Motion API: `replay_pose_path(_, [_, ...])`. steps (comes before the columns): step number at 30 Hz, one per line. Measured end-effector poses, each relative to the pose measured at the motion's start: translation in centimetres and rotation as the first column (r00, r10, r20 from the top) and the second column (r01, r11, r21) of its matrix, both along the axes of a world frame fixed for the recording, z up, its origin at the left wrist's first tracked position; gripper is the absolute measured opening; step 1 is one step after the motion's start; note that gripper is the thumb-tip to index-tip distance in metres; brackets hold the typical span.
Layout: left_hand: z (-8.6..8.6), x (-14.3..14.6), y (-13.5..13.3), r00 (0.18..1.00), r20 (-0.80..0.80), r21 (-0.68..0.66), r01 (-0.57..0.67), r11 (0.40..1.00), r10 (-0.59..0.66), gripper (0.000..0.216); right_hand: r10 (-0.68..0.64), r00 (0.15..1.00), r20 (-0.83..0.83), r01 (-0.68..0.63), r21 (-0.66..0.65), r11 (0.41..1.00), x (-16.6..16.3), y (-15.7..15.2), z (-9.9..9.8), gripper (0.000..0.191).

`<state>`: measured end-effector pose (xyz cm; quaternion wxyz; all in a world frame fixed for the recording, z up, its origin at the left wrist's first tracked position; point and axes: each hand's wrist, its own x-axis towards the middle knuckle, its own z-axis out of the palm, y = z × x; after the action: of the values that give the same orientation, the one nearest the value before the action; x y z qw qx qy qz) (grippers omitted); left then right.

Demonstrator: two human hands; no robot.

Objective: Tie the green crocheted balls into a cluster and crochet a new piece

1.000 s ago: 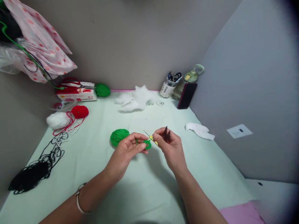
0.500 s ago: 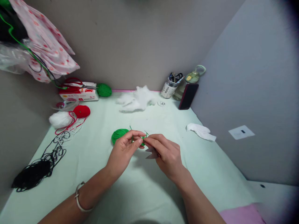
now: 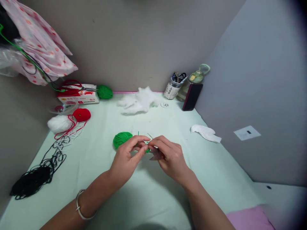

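My left hand [image 3: 128, 156] pinches a small piece of green yarn work [image 3: 147, 149] between thumb and fingers. Facing it, my right hand [image 3: 169, 158] is closed on a thin metal crochet hook [image 3: 150, 136], whose tip points up and left; its exact end is too small to make out. Below the right fingers pokes out a grey pointed piece [image 3: 155, 155], which I cannot identify. Just behind my left hand lies a green yarn ball [image 3: 122, 139]. A short green yarn end [image 3: 138, 133] rises above the left fingers. The fingers partly hide the yarn work.
White stuffing [image 3: 141, 101] lies at the back. On the left are black yarn [image 3: 32, 182], a white ball [image 3: 59, 124], a red ball [image 3: 82, 115] and scissors [image 3: 72, 85] on a box [image 3: 82, 98]. Rightward stand a pen jar [image 3: 172, 89], bottle [image 3: 195, 77], phone [image 3: 192, 97] and white tissue [image 3: 206, 133].
My right hand has shifted slightly left and up, closer to the left fingers. More of the hook's tip now shows above them. The view has turned a little.
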<state>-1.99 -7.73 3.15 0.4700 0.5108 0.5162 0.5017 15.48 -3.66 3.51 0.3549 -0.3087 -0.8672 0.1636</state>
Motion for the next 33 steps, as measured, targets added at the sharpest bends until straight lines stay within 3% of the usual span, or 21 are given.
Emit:
replay_pose_path(3, [0.5,0.0,0.2,0.992,0.128,-0.111,0.021,0.994,-0.006,0.022,-0.037,0.994,-0.107,0.011,-0.235,0.972,-0.1,-0.1,0.2,0.013])
replay_pose_path(5, [0.9,-0.2,0.4,0.983,0.182,-0.162,0.047,0.986,-0.017,0.022,-0.1,0.974,-0.204,0.006,-0.417,0.909,-0.2,-0.1,0.7,0.008])
replay_pose_path(9, [1.4,-0.7,0.6,0.952,0.289,-0.19,0.16,0.969,-0.1,0.017,-0.256,0.907,-0.335,-0.082,-0.735,0.673,-0.4,-0.1,1.2,0.017])
replay_pose_path(12, [1.5,-0.8,0.7,0.921,0.375,-0.184,0.188,0.965,-0.108,0.018,-0.323,0.867,-0.379,-0.189,-0.851,0.491,-0.6,0.1,1.1,0.021])
replay_pose_path(15, [1.4,-0.7,0.7,0.894,0.444,-0.203,0.169,0.964,-0.063,0.02,-0.366,0.859,-0.358,-0.192,-0.888,0.418,-0.6,0.2,1.0,0.024])
replay_pose_path(17, [1.3,-0.7,0.7,0.889,0.457,-0.215,0.129,0.968,-0.017,0.02,-0.368,0.879,-0.303,-0.114,-0.883,0.455,-0.5,0.2,1.2,0.027])
replay_pose_path(21, [1.1,-0.8,0.8,0.899,0.434,-0.209,0.035,0.977,0.06,0.02,-0.315,0.923,-0.219,0.065,-0.719,0.692,0.0,0.0,1.7,0.028])
replay_pose_path(24, [1.0,-0.9,0.8,0.903,0.42,-0.186,-0.014,0.983,0.092,0.019,-0.215,0.969,-0.123,0.111,-0.562,0.819,0.4,-0.2,1.8,0.025])
replay_pose_path(29, [1.1,-0.7,0.7,0.922,0.361,-0.14,-0.095,0.986,0.14,0.018,-0.146,0.987,0.073,0.161,-0.301,0.94,0.3,-0.5,1.5,0.032])
replay_pose_path(33, [1.4,-0.5,0.6,0.941,0.3,-0.108,-0.129,0.986,0.156,0.018,-0.163,0.973,0.165,0.186,-0.135,0.973,-0.1,-0.7,1.4,0.031])
